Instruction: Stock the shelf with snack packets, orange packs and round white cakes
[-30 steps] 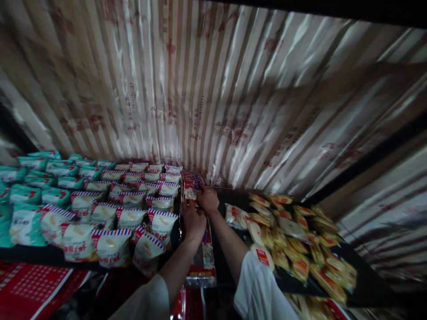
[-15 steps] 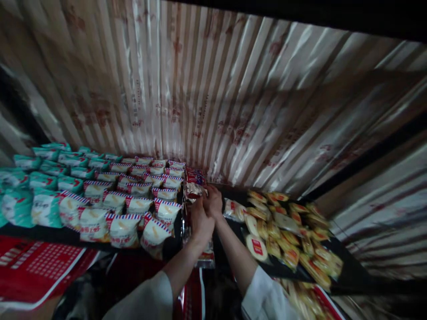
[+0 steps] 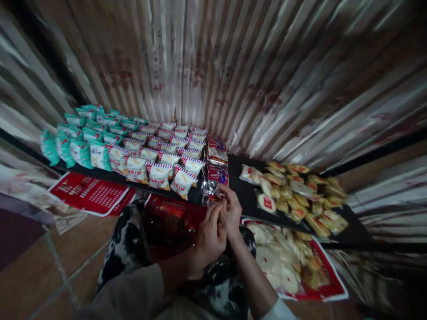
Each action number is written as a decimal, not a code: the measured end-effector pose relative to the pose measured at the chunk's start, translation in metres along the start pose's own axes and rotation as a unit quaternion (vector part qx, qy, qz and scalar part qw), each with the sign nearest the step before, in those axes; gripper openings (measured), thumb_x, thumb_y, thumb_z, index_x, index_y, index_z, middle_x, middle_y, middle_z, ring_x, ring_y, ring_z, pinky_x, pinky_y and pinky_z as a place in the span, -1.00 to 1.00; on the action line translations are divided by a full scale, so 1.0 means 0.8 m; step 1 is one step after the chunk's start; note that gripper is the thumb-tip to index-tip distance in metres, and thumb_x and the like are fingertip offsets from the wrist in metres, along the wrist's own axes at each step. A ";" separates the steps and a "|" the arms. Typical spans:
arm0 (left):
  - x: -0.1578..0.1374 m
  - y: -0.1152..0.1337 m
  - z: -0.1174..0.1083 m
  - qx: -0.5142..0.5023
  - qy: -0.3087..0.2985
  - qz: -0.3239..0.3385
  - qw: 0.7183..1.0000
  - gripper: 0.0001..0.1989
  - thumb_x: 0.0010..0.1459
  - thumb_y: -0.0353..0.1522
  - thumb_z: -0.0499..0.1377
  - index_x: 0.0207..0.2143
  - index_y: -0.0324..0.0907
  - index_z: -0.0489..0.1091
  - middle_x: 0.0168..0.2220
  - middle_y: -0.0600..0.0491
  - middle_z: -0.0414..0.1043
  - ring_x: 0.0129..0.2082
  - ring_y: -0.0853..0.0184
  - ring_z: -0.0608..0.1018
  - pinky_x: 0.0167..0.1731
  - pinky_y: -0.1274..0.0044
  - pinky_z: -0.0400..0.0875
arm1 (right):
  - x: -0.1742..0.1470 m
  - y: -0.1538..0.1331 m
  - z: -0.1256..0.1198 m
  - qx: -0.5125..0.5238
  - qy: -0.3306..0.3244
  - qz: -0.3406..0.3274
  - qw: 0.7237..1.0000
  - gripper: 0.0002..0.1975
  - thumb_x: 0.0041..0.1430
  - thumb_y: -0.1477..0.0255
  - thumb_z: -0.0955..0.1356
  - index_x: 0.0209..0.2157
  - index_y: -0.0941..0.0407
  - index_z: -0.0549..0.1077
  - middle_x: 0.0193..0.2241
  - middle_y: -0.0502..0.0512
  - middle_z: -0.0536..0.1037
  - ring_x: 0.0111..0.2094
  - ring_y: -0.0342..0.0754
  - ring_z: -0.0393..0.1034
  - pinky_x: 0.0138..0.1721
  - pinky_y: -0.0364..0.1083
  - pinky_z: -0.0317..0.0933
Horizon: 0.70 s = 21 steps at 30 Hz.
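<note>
My left hand (image 3: 211,233) and my right hand (image 3: 231,211) are close together, just in front of the black shelf (image 3: 245,191). The fingers of both are curled and pressed together; whatever lies between them is hidden. My right fingertips are by the silvery end of a shiny purple-and-red packet (image 3: 218,174), and I cannot tell whether they touch it. Behind it lies another such packet (image 3: 216,146). To their left stand rows of white snack bags (image 3: 159,174) with striped tops. A dark red glossy bag (image 3: 171,222) lies below my left hand.
Teal snack bags (image 3: 80,151) fill the shelf's left end. Yellow packaged snacks (image 3: 293,195) are heaped on the right. Below the shelf are a red printed sheet (image 3: 90,193) and a red-edged bag of pale snacks (image 3: 283,271). Corrugated sheeting (image 3: 213,66) rises behind.
Both hands have drawn back from the packet column towards my body. The two purple-and-red packets are now uncovered. The view has tilted down, showing my patterned trousers and the tiled floor.
</note>
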<state>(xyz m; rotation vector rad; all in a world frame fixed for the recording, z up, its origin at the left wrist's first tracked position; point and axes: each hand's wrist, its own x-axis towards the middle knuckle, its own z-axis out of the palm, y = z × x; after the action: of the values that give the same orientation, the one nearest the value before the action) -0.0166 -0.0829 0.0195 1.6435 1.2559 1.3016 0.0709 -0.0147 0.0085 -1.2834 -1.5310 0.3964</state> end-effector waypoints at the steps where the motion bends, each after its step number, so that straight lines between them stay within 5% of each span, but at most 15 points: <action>1: -0.014 -0.002 -0.009 -0.006 -0.007 -0.006 1.000 -0.41 -0.04 -0.59 -0.03 0.11 -0.24 0.16 0.11 -0.14 0.26 0.14 0.25 0.30 0.13 0.38 0.24 | -0.016 -0.007 0.002 0.008 -0.006 -0.004 1.000 -0.65 0.14 0.54 0.16 -0.12 0.08 0.44 -0.13 0.13 0.50 -0.07 -0.03 0.37 -0.02 0.03 0.27; 5: -0.065 -0.032 -0.044 -0.027 0.001 -0.051 0.998 -0.57 0.00 -0.53 -0.01 -0.04 -0.20 0.29 -0.02 -0.11 0.36 -0.04 0.26 0.44 -0.09 0.44 0.40 | -0.075 -0.018 0.022 0.017 -0.081 -0.016 0.996 -0.59 0.09 0.62 0.14 -0.12 0.08 0.46 -0.13 0.12 0.51 -0.07 -0.05 0.38 -0.02 -0.02 0.27; 8: -0.086 -0.083 -0.069 -0.013 0.003 -0.164 0.986 -0.73 0.02 -0.53 -0.03 -0.26 -0.19 0.37 -0.25 -0.02 0.46 -0.26 0.33 0.51 -0.18 0.48 0.42 | -0.113 -0.009 0.053 -0.017 -0.196 0.027 0.980 -0.60 0.12 0.61 0.13 -0.15 0.11 0.48 -0.17 0.16 0.53 -0.10 -0.05 0.40 -0.04 -0.05 0.27; 10: -0.091 -0.121 -0.085 0.049 0.019 -0.271 0.961 -0.77 0.03 -0.53 0.02 -0.26 -0.21 0.38 -0.19 -0.04 0.47 -0.15 0.30 0.50 -0.07 0.46 0.36 | -0.134 0.002 0.076 -0.065 -0.294 0.069 0.951 -0.62 0.13 0.59 0.15 -0.10 0.17 0.47 -0.13 0.22 0.52 -0.06 -0.01 0.39 0.00 -0.03 0.24; 12: -0.092 -0.155 -0.100 0.121 0.000 -0.416 0.901 -0.72 0.05 -0.54 0.03 -0.18 -0.24 0.39 -0.12 -0.08 0.47 -0.08 0.29 0.49 -0.06 0.50 0.33 | -0.152 0.014 0.096 -0.111 -0.383 0.114 0.910 -0.59 0.12 0.58 0.18 0.00 0.22 0.41 -0.01 0.28 0.46 0.04 0.04 0.32 0.07 0.00 0.17; 16: -0.094 -0.198 -0.117 0.134 -0.037 -0.481 0.866 -0.80 0.08 -0.51 0.08 -0.24 -0.32 0.44 -0.20 -0.15 0.53 -0.19 0.26 0.56 -0.22 0.54 0.37 | -0.184 0.036 0.119 -0.164 -0.507 0.182 0.826 -0.54 0.18 0.47 0.20 0.13 0.22 0.30 0.13 0.28 0.34 0.17 0.06 0.17 0.17 0.02 0.02; 21: -0.100 -0.214 -0.105 0.147 -0.064 -0.522 0.838 -0.84 0.07 -0.48 0.13 -0.29 -0.27 0.47 -0.27 -0.13 0.56 -0.23 0.24 0.58 -0.31 0.56 0.37 | -0.211 0.062 0.125 -0.151 -0.580 0.230 0.767 -0.54 0.22 0.38 0.18 0.13 0.14 0.30 0.12 0.23 0.36 0.14 0.08 0.21 0.14 0.04 0.03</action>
<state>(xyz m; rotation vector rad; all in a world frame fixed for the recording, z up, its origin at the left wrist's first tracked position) -0.1458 -0.1124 -0.1393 0.8740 1.9127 0.3147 -0.0104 -0.1068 -0.1528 -1.8044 -2.3206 1.5383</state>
